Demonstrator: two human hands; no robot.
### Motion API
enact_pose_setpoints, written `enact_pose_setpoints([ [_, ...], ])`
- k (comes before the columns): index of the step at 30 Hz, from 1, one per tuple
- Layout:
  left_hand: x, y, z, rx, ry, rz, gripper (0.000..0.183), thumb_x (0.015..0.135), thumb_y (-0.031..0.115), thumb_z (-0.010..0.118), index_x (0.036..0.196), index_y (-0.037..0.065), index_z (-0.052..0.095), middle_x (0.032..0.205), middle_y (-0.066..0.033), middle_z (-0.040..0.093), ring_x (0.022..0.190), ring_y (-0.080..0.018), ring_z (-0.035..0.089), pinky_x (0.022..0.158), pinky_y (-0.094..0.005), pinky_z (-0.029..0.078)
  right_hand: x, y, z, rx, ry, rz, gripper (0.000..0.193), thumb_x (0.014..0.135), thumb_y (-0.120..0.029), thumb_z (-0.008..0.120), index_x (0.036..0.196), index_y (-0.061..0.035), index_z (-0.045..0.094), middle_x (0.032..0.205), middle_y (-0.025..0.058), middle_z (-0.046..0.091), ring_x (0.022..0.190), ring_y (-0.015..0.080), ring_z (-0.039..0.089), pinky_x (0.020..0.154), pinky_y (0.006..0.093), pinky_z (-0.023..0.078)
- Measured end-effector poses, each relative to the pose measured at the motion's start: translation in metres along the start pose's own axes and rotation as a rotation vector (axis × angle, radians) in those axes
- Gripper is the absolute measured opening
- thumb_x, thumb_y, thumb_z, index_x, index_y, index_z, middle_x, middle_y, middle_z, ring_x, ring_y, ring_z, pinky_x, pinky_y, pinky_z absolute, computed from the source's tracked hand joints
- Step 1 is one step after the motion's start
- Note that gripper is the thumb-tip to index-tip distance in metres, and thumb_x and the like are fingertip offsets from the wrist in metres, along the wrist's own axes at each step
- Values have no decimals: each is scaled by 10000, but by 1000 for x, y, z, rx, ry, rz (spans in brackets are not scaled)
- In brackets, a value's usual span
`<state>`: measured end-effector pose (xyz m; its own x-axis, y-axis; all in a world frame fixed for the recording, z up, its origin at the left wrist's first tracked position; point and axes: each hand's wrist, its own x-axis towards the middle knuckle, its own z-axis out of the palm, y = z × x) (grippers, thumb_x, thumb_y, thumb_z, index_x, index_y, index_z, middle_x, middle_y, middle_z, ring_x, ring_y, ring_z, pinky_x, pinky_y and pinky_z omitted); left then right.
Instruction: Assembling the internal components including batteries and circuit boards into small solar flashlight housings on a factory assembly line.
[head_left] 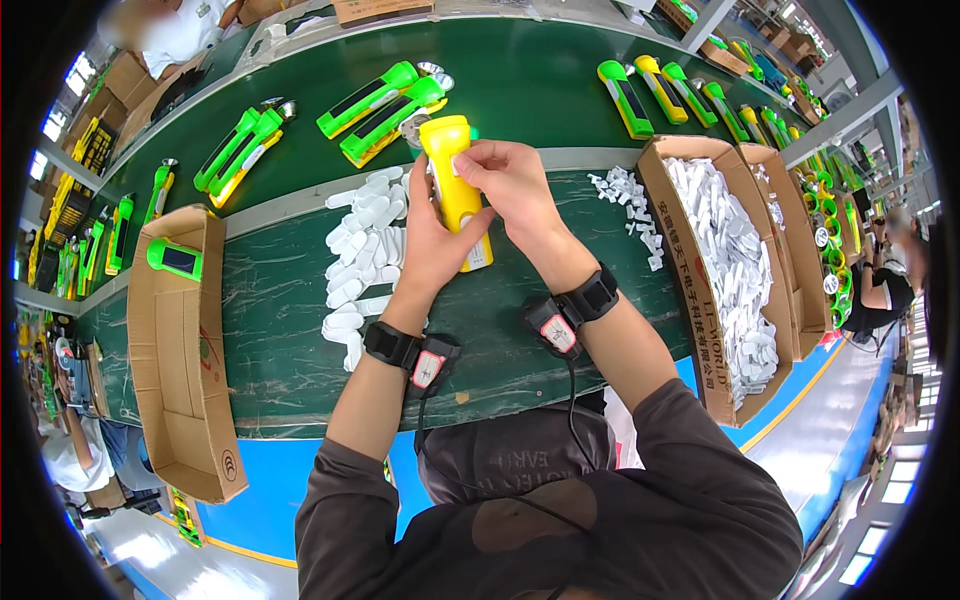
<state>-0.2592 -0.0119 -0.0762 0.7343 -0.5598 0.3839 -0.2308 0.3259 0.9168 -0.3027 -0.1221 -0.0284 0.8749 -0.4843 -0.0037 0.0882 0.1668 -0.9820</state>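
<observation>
My left hand (432,240) is wrapped around a yellow flashlight (455,205), its thumb lying across the lower body. The flashlight stands nearly upright in the picture, head end away from me. My right hand (515,190) grips its upper part from the right. The right thumb presses near a small white piece (457,166) on the body; the fingertip partly covers it. A round silver reflector (414,130) hangs beside the flashlight's head. White oval covers (365,245) lie heaped to the left of my hands. Small white pieces (630,205) are scattered to the right.
Green-and-yellow flashlights (395,120) lie in groups on the green belt (530,80) beyond the bench. A cardboard box (180,420) at left holds one green flashlight (175,258). At right, another box (690,300) is full of white parts. Other people sit around the line.
</observation>
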Motion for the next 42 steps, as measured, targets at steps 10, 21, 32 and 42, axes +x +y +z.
enact_pose_setpoints([
  [10, -2, 2, -5, 185, 17, 18, 897, 702, 45, 743, 1423, -43, 218, 1251, -208, 507, 1113, -265, 571, 920, -344, 480, 2, -2, 10, -99, 162, -15, 277, 846, -11, 632, 1068, 54, 480, 1006, 196, 633, 901, 211, 626, 744, 317, 519],
  [21, -3, 3, -2, 212, 39, 8, 891, 704, 63, 727, 1430, -45, 222, 1254, -208, 511, 1116, -283, 573, 924, -359, 472, -5, 7, 20, -66, 182, -88, 340, 884, 29, 549, 1173, -5, 372, 1055, 205, 613, 927, 218, 614, 766, 325, 504],
  [32, -1, 5, -2, 317, -7, 125, 882, 702, 60, 732, 1431, -13, 241, 1234, -198, 508, 1117, -302, 555, 926, -365, 461, 0, 4, 31, -226, 199, -46, 428, 885, 30, 512, 1289, -43, 392, 1046, 150, 558, 937, 197, 548, 800, 337, 471],
  [42, -4, 3, -2, 105, 49, 2, 892, 695, 52, 720, 1439, -22, 234, 1267, -181, 500, 1152, -252, 535, 948, -336, 452, -5, 16, 6, 72, -48, -81, 448, 910, -101, 606, 1281, 99, 454, 1084, 171, 645, 951, 177, 628, 817, 286, 509],
])
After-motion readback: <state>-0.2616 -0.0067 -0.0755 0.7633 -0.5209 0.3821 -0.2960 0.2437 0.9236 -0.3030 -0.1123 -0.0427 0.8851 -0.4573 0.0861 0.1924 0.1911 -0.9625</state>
